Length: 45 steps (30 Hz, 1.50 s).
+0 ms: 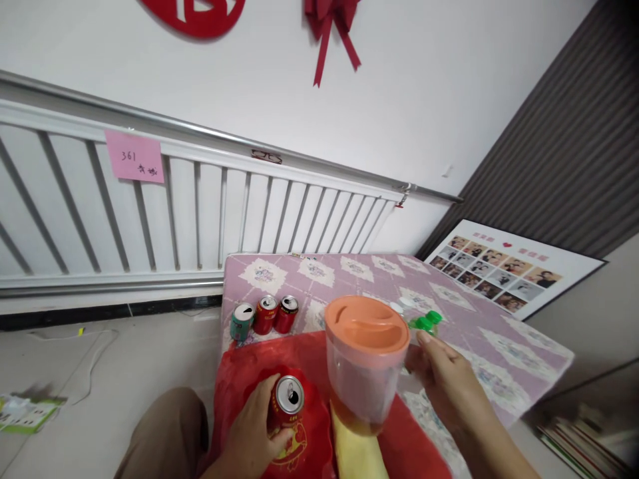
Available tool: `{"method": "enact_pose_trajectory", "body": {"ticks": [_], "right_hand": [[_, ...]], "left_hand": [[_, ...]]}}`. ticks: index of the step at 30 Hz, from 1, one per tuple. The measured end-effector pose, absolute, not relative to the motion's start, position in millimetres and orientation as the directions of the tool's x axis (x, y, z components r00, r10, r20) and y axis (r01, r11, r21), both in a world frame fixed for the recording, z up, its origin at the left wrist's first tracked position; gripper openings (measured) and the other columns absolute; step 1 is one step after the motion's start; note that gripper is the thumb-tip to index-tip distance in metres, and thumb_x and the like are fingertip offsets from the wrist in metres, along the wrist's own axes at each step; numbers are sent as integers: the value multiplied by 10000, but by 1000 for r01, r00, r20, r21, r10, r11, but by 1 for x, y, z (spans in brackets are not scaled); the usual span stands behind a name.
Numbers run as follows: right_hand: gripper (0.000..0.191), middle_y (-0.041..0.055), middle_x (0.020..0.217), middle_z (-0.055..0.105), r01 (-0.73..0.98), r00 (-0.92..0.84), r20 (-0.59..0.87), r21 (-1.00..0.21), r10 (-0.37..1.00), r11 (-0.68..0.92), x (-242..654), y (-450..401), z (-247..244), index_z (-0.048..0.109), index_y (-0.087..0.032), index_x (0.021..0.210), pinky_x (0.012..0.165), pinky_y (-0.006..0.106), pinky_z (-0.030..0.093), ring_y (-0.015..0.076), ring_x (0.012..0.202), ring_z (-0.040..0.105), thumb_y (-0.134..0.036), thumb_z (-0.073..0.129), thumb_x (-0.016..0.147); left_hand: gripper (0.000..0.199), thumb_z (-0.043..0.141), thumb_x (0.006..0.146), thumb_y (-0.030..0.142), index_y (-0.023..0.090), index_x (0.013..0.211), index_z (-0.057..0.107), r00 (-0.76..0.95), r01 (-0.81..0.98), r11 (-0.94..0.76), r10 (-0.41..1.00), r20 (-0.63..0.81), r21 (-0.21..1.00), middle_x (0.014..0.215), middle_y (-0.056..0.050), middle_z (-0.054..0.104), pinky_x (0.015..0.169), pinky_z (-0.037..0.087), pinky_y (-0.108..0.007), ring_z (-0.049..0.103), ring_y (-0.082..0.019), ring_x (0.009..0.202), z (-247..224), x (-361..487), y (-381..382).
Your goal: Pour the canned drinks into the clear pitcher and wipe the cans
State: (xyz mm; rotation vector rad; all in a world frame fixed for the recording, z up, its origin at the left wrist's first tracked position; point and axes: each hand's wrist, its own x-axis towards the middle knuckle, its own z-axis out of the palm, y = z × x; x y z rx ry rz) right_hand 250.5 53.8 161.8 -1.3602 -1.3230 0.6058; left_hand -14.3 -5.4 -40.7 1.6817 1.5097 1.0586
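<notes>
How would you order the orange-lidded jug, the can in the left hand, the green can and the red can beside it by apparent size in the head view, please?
1. Orange-lidded jug
2. Can in the left hand, partly covered
3. Green can and red can beside it: too alike to rank

Left hand (252, 422) at 7 o'clock, thumb (281, 439) and fingers (267, 388) curled in a grip. Right hand (446, 372) between 4 and 5, fingers bent inward, forearm (492, 436) trailing toward 5. Knee (170, 432) bent, 7:30.
</notes>
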Motion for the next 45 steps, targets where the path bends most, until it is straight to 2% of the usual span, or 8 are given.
{"method": "enact_pose_trajectory", "body": {"ticks": [4, 16, 26, 30, 34, 37, 39, 45], "right_hand": [[476, -79, 469, 348, 150, 370, 261, -964, 892, 219, 244, 76, 136, 423, -218, 507, 465, 245, 293, 93, 456, 321, -573, 636, 739], [479, -80, 499, 312, 116, 502, 280, -960, 819, 256, 212, 130, 67, 324, -254, 536, 477, 255, 293, 115, 497, 301, -616, 522, 779], [426, -69, 506, 358, 130, 478, 229, -973, 848, 189, 205, 123, 52, 373, -250, 538, 502, 256, 314, 130, 507, 343, -539, 518, 816], [404, -47, 534, 478, 129, 439, 192, -980, 877, 150, 213, 117, 51, 484, -239, 556, 559, 261, 391, 149, 550, 451, -549, 528, 812], [385, 31, 845, 698, 123, 439, 142, -988, 887, 97, 230, 110, 46, 667, -209, 826, 717, 291, 482, 211, 816, 618, -575, 565, 765], [539, 77, 1185, 648, 115, 503, 101, -992, 858, 50, 243, 95, 38, 607, -195, 1135, 803, 302, 488, 238, 1049, 597, -583, 557, 764], [597, 87, 1242, 612, 111, 523, 73, -994, 849, 17, 249, 79, 32, 537, -200, 1237, 821, 319, 491, 246, 1084, 585, -578, 555, 775], [552, 107, 1214, 621, 185, 455, 85, -983, 887, 0, 254, 27, 14, 566, -183, 1142, 926, 351, 476, 257, 1115, 583, -558, 588, 737]], "left_hand": [[737, 646, 638, 143, 175, 1332, 401, 13, 471, -149, 987, 162, 870, 1383, -144, 524, 1096, 378, -489, 489, -285, 1282, -46, -14, -5], [774, 686, 600, 157, 215, 1337, 457, 42, 515, -161, 986, 163, 842, 1387, -98, 540, 1073, 436, -453, 493, -313, 1282, -76, -23, 4], [796, 673, 615, 135, 199, 1363, 409, 68, 519, -164, 986, 150, 839, 1406, -118, 515, 1088, 414, -461, 480, -310, 1293, -84, -27, 4], [774, 665, 617, 124, 182, 1345, 407, 53, 507, -172, 984, 169, 845, 1380, -147, 534, 1090, 400, -495, 495, -317, 1278, -74, -24, 2], [741, 676, 615, 141, 159, 1312, 425, 30, 481, -182, 981, 192, 858, 1369, -178, 535, 1089, 385, -522, 495, -331, 1275, -63, -19, 0], [727, 683, 608, 146, 164, 1295, 446, 4, 456, -171, 982, 189, 873, 1342, -167, 558, 1072, 399, -532, 517, -337, 1250, -57, -18, -2], [715, 683, 615, 152, 176, 1292, 454, -9, 444, -166, 982, 189, 881, 1334, -149, 566, 1069, 401, -531, 522, -333, 1243, -54, -17, -3], [736, 689, 609, 152, 193, 1302, 444, -30, 433, -162, 981, 194, 887, 1324, -126, 574, 1073, 391, -528, 526, -327, 1235, -50, -16, -3]]}}
